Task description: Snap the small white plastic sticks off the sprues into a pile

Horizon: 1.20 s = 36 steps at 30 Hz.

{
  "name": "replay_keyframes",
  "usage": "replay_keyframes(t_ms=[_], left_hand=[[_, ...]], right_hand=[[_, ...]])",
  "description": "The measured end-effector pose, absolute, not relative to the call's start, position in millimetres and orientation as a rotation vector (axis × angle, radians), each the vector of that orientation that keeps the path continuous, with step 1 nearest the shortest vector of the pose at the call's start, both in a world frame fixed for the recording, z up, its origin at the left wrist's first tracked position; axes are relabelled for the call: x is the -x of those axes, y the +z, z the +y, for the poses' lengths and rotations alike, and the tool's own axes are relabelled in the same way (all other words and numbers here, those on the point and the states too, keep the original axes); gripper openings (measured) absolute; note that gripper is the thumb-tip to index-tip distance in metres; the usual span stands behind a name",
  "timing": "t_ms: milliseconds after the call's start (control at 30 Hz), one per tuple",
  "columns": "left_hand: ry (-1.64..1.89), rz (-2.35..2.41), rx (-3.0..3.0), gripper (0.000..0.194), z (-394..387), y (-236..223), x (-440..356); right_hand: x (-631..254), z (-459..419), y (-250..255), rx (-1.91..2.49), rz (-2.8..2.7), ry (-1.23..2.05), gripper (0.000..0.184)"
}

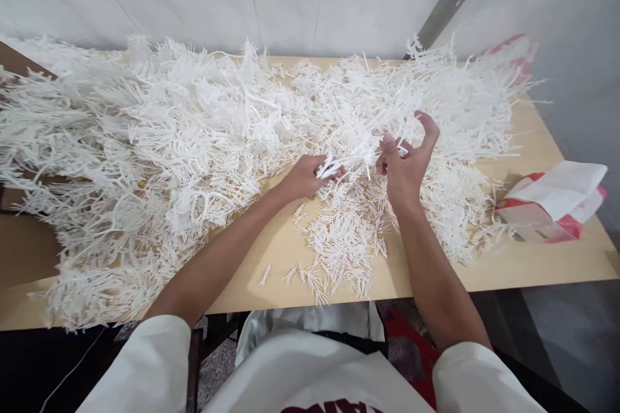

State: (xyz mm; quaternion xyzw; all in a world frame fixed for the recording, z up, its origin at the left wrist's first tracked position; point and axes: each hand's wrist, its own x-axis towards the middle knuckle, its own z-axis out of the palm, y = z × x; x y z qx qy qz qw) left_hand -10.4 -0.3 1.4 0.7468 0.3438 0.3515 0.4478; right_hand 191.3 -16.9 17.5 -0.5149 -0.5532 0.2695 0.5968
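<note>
My left hand (307, 177) is closed around a small bunch of thin white strands (356, 156), whose ends stick out past the fingers. The bunch reaches across toward my right hand (405, 171), where the thumb and fingers close on the strands while the index finger curls up, away from them. Exactly what these strands are, I cannot make out. Below and between the hands, short white pieces (343, 248) lie heaped on the wooden table (271, 264).
A large tangled pile of white strands (159, 122) covers the table's left and back. Another heap (460, 110) lies behind my right hand. On the right stands a red-and-white bag (547, 200). Brown cardboard (29, 248) is at the left edge. A tiled wall (290, 0) rises behind.
</note>
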Motion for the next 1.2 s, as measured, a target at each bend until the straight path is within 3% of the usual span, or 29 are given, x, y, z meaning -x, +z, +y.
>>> replay_keyframes(t_ms=[233, 400, 600, 800, 1200], left_hand=[[0.916, 0.653, -1.37, 0.01, 0.3, 14.3, 7.4], [1.008, 0.678, -1.201, 0.02, -1.8, 5.7, 0.4], [0.99, 0.625, -1.203, 0.017, -2.8, -4.5, 1.3], [1.072, 0.701, -1.291, 0.037, -2.6, -3.0, 0.5], [1.086, 0.888, -1.407, 0.033, -6.9, -6.5, 6.5]], right_hand=[[-194.5, -12.2, 21.0, 1.184, -1.39, 0.469, 0.059], [-179.5, -24.9, 28.2, 1.291, -1.521, 0.43, 0.027], [-166.0, -30.7, 22.2, 1.245, -1.673, 0.801, 0.03], [-168.0, -30.7, 24.4, 1.146, -1.596, 0.7, 0.016], [-169.2, -27.4, 23.4, 1.251, -1.378, 0.975, 0.025]])
